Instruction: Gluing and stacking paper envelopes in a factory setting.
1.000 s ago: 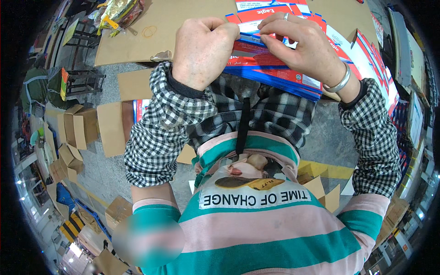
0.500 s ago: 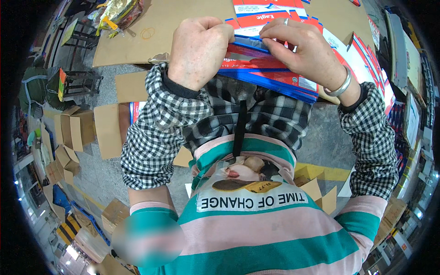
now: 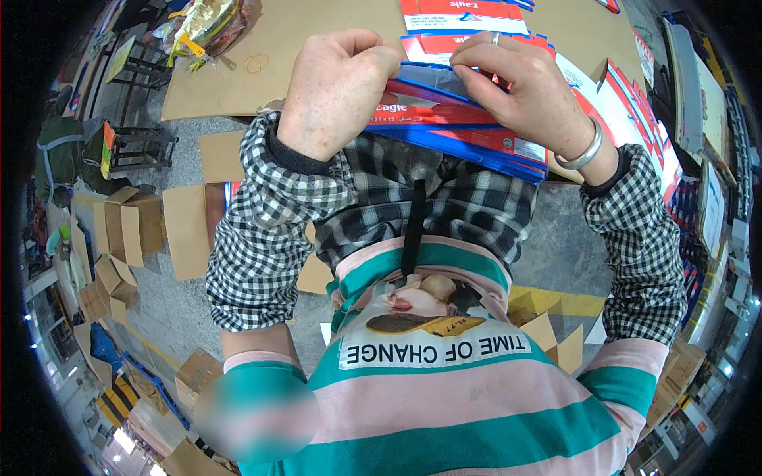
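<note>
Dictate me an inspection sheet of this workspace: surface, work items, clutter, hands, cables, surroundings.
Surface: brown tabletop, partly covered by packaging.
Work items: red-and-blue packaging between the hands, blue-edged stack nearer the body, flat red-and-white cartons beyond.
Clutter: shiny bag at the table's far left.
Hands: left hand closed on the packaging; right hand at its upper right, grip unclear.
Cables: nothing seen.
Surroundings: open cardboard boxes on the grey floor; dark stool at left.
</note>
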A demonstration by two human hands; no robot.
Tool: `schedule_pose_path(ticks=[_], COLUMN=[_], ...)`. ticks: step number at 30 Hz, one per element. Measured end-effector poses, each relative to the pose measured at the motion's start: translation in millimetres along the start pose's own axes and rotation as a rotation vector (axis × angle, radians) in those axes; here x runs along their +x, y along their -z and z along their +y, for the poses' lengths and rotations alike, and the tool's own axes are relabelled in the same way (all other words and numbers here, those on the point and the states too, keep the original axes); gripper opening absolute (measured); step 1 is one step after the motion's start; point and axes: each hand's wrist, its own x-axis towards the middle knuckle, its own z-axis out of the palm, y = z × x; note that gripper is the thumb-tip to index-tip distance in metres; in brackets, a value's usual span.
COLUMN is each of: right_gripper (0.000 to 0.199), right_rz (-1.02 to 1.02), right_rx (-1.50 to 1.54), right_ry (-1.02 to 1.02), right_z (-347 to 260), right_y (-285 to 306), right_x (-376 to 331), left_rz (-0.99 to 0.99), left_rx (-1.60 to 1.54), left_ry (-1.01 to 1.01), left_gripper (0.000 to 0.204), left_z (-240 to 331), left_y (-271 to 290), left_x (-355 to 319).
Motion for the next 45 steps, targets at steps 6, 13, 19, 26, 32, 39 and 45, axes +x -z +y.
schedule_pose_path(ticks=[6, 13, 19, 26, 32, 39, 45], right_gripper=[0.011, 0.009, 0.009, 0.009, 0.008, 0.008, 0.008], right_rz=[0.022, 0.101, 0.097, 0.113, 0.122, 0.108, 0.019], right_rx=[0.009, 0.005, 0.012, 0.010, 0.018, -0.019, -0.001], right_ry=[0.000, 0.019, 0.024, -0.005, 0.010, 0.019, -0.003], right_z=[-2.2, -5.0, -3.0, -5.7, -5.3, -3.1, 0.3], right_y=[-2.1, -2.5, -2.1, 0.6, -0.3, 12.4, 6.9], right_x=[-2.9, -3.7, -5.7, -4.0, -5.0, 11.2, 5.2], left_rz=[-0.066, -0.140, -0.222, -0.194, -0.270, -0.303, -0.185], left_rx=[0.066, -0.011, 0.002, -0.048, -0.064, -0.047, -0.092], left_ry=[-0.030, -0.052, -0.013, -0.037, -0.043, -0.054, -0.140], left_gripper=[0.027, 0.034, 0.041, 0.036, 0.040, 0.047, 0.024], left_z=[5.1, 0.2, 3.6, 5.1, 4.1, 22.0, -3.9], left_y=[2.4, 7.7, 9.3, 7.0, 8.0, 15.2, 5.9], left_x=[-2.9, -4.2, -4.4, -6.2, -3.1, 8.0, 14.9])
